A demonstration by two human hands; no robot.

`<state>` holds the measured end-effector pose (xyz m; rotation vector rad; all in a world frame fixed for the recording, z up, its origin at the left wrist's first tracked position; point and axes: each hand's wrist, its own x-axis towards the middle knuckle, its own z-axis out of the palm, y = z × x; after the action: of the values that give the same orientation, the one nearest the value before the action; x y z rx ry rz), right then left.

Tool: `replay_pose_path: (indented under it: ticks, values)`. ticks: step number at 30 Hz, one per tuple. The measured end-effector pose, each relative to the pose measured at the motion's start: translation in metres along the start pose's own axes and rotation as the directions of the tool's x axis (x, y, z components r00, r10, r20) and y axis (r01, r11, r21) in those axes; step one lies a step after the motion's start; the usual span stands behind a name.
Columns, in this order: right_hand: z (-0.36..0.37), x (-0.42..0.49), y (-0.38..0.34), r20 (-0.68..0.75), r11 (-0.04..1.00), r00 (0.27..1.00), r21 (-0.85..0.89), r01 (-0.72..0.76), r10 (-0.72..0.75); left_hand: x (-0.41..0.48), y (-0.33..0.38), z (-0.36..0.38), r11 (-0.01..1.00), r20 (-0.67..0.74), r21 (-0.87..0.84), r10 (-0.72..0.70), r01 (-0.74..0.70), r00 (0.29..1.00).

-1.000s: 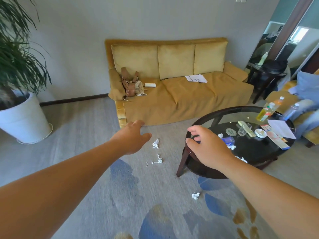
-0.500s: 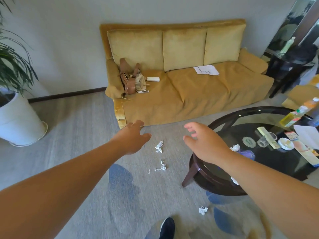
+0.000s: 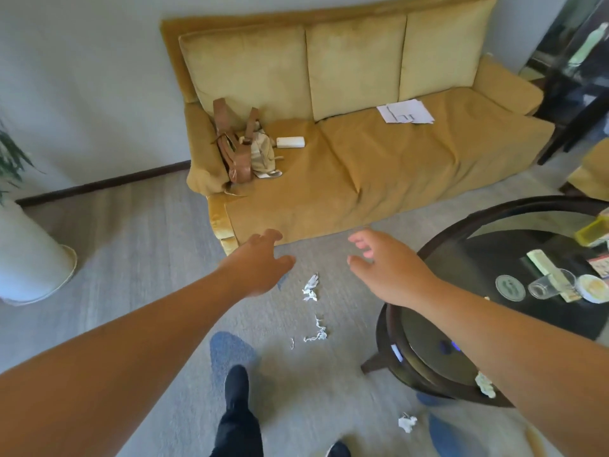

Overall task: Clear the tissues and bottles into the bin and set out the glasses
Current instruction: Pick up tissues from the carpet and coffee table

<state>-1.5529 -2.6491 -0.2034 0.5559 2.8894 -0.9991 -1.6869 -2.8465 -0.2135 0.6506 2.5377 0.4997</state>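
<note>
Mustard sofa (image 3: 395,166) was against pale wall (image 3: 82,94), beyond left hand (image 3: 260,265). Grey carpet (image 3: 148,258) below. Dark round glass table (image 3: 494,211) sat right of right hand (image 3: 389,272), white planter (image 3: 29,258) far left.

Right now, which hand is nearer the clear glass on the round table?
Right. The right hand hovers just left of the table, glass to its right; the left hand is farther left over carpet.

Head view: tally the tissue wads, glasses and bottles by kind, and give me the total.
Tissue wads on the carpet: 3
Tissue wad on the table: 1
Glass on the table: 1
Bottle, yellow, cut off at the frame edge: 1
Total: 6
</note>
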Motion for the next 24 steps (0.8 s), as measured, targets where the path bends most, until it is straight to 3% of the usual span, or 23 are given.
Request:
replay_pose_path:
  ticks: [9,14,19,24]
  values:
    - [0.031,0.105,-0.007,-0.026,0.961,0.961,-0.027,-0.275,0.275,0.164,-0.036,-0.019,0.986,0.190,-0.017,0.168,-0.168,0.967]
    - [0.074,0.146,-0.004,0.028,0.933,0.933,0.001,-0.359,0.359,0.226,-0.070,-0.013,0.984,0.308,0.028,0.159,-0.176,0.938]
    - [0.138,0.169,0.044,0.068,0.888,0.889,0.054,-0.456,0.453,0.259,-0.102,0.050,0.985,0.429,0.013,0.151,-0.174,0.891]
    - [0.246,0.181,0.136,0.150,0.830,0.826,0.057,-0.555,0.543,0.288,-0.149,0.176,0.983,0.521,0.035,0.134,-0.178,0.843]
